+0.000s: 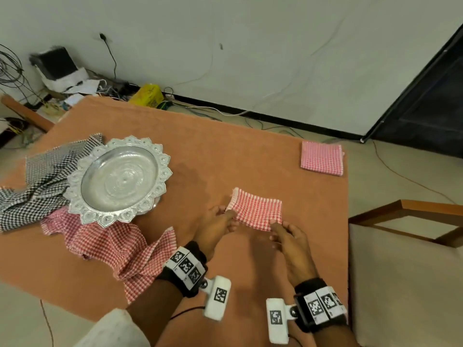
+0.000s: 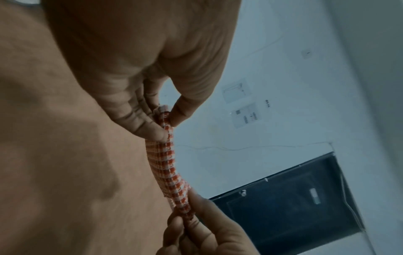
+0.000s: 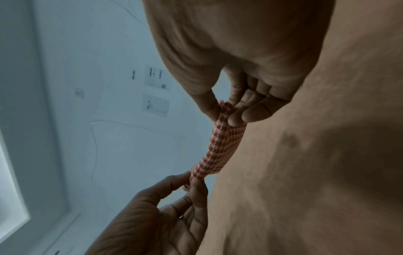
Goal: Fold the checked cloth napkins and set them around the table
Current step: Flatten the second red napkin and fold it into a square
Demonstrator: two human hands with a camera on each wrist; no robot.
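Note:
A folded red-and-white checked napkin (image 1: 256, 210) lies on the orange-covered table (image 1: 225, 151), its near edge lifted. My left hand (image 1: 226, 216) pinches the near left corner (image 2: 164, 119) between thumb and fingers. My right hand (image 1: 275, 227) pinches the near right corner (image 3: 224, 113). A second folded red checked napkin (image 1: 322, 157) lies flat at the table's far right corner. An unfolded red checked napkin (image 1: 120, 246) sprawls at the near left. A black-and-white checked napkin (image 1: 40, 181) lies crumpled at the far left.
An ornate silver tray (image 1: 117, 180) sits on the left napkins. A wooden chair with a pale cushion (image 1: 406, 251) stands right of the table. Cables, a yellow box (image 1: 147, 95) and clutter line the floor by the wall. A dark panel (image 1: 426, 96) leans at the right.

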